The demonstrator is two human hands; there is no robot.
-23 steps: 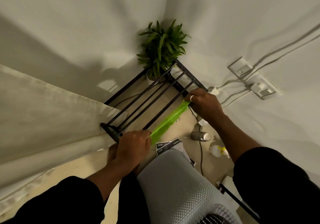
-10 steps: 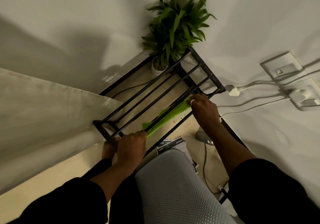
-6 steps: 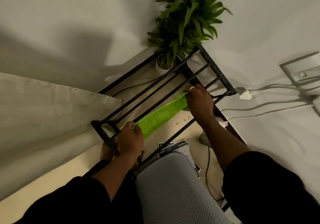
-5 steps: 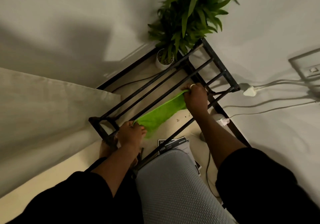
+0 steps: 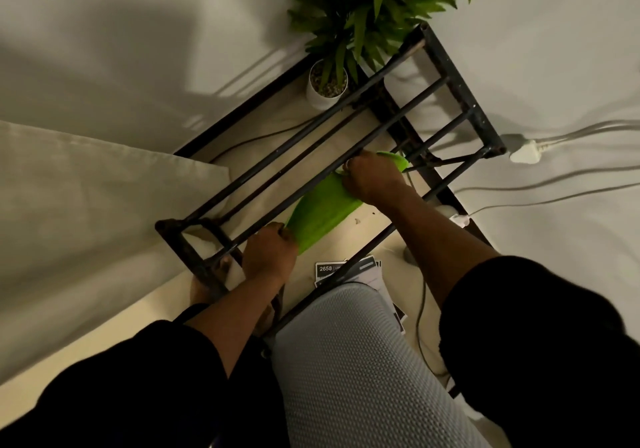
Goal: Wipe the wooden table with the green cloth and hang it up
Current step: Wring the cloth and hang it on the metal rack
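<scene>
The green cloth (image 5: 320, 213) is stretched along a bar of the black metal rack (image 5: 460, 87), draping over it. My left hand (image 5: 270, 253) grips the cloth's near end at the rack's left side. My right hand (image 5: 372, 179), with a ring on one finger, grips the far end, where a green corner sticks out past the knuckles. The wooden surface (image 5: 349, 128) shows pale beneath the rack's bars.
A potted plant (image 5: 327, 82) stands at the rack's far corner against the wall. A white plug and cables (image 5: 524, 149) run along the wall at right. A grey mesh chair back (image 5: 360, 361) is below, with printed papers (image 5: 327, 269) under the rack. A beige curtain (image 5: 86, 205) hangs left.
The cloth has moved from the rack's near bar to a bar further in and now spreads wider. Both hands moved with it, and the view has come closer.
</scene>
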